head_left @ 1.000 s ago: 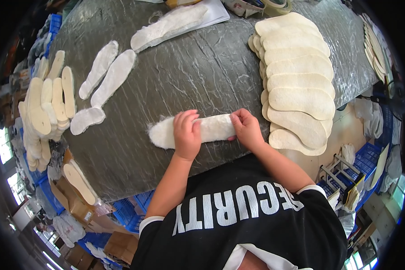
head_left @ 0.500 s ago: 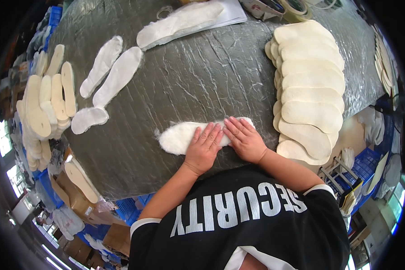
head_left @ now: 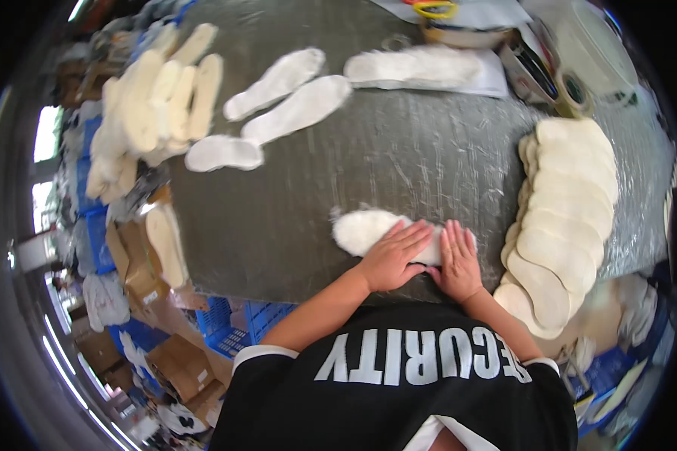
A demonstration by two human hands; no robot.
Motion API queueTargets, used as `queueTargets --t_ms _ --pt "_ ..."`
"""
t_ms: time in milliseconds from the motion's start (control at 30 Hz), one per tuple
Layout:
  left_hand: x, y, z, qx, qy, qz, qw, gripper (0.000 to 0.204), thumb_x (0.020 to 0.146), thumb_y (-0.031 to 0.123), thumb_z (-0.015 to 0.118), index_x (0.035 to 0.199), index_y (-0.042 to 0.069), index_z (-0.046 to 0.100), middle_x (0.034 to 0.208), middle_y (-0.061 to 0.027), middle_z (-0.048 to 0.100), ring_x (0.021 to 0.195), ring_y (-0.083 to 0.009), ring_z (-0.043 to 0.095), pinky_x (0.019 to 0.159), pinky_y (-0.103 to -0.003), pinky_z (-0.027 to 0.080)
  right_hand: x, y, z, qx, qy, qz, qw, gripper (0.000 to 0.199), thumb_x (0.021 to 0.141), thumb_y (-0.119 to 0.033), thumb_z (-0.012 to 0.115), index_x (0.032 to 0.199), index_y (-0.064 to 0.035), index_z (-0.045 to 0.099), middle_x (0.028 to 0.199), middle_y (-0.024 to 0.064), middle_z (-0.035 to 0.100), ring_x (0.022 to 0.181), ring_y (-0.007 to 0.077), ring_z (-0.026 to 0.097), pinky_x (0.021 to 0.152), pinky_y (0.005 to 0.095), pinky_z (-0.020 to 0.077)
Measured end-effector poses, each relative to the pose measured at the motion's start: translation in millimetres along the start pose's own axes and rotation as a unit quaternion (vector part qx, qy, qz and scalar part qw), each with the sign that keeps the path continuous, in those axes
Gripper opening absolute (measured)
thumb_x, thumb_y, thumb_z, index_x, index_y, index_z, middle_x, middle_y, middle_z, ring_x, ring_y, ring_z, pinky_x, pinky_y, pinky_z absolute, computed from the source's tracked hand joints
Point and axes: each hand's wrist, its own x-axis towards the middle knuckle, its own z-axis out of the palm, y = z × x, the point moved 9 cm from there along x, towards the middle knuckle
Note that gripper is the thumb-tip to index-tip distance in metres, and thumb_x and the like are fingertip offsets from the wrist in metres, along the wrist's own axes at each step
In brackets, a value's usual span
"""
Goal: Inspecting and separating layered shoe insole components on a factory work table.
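Note:
A fluffy white insole (head_left: 362, 231) lies flat near the front edge of the grey, film-covered table (head_left: 278, 218). My left hand (head_left: 399, 255) rests on its middle, fingers stretched and slanting up to the right. Flat on its right end is my right hand (head_left: 457, 263), fingers pointing away from me and slightly apart. The two thumbs come close together at the insole's near edge. Both hands cover much of the insole's right half, while its furry left end shows. Neither hand grips anything.
Overlapping cream insoles (head_left: 568, 195) form a long stack at the right. Several white fluffy insoles (head_left: 297, 109) lie farther back. More cream insoles (head_left: 139, 105) are heaped at the left. Scissors (head_left: 435, 9), a tape roll (head_left: 574, 90) and a clear tub (head_left: 590, 49) stand at the back.
The view has shifted, so the table's contents appear farther right. My right hand has turned more upright on the insole, and the thumbs now nearly meet. Both hands stay on the insole.

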Motion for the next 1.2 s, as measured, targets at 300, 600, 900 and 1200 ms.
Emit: queueTargets --t_ms 300,600,900,1200 --pt "-14 -31 -20 0.126 -0.068 -0.22 0.965 0.052 0.062 0.03 0.083 0.104 0.005 0.064 0.104 -0.0099 0.061 0.108 -0.0282 0.053 0.089 -0.044 0.041 -21 19 -27 0.103 0.155 -0.012 0.983 0.069 0.083 -0.012 0.059 0.144 -0.001 0.031 0.15 0.0244 0.03 0.14 0.0433 0.025 0.115 0.0546 0.0163" --pt "-200 -115 -102 -0.456 0.553 -0.283 0.638 0.029 0.076 -0.001 0.072 0.1 0.001 0.056 0.099 -0.0089 0.064 0.091 -0.0188 0.061 0.081 -0.034 0.051 -20 11 -50 0.14 0.126 -0.002 0.982 0.04 0.086 -0.003 0.054 0.125 -0.0028 0.051 0.142 0.0219 0.043 0.135 0.0396 0.037 0.113 0.0525 0.025" --pt "-395 -280 -193 -0.475 0.752 -0.361 0.28 0.031 0.089 0.023 0.068 0.106 0.0 0.056 0.094 -0.0097 0.06 0.078 -0.0201 0.059 0.07 -0.033 0.049 -26 21 -54 0.123 0.126 0.043 0.983 0.031 0.083 -0.001 0.057 0.114 -0.0036 0.057 0.14 0.0206 0.046 0.133 0.0394 0.04 0.112 0.0514 0.0272" --pt "-150 -312 -172 -0.508 0.595 -0.473 0.405 0.008 0.087 0.012 0.064 0.089 0.006 0.059 0.074 -0.0049 0.06 0.062 -0.0146 0.059 0.054 -0.027 0.044 -20 8 -52 0.116 0.104 0.064 0.986 0.025 0.079 0.001 0.062 0.104 -0.0044 0.06 0.135 0.0195 0.051 0.13 0.04 0.044 0.109 0.0506 0.0328"
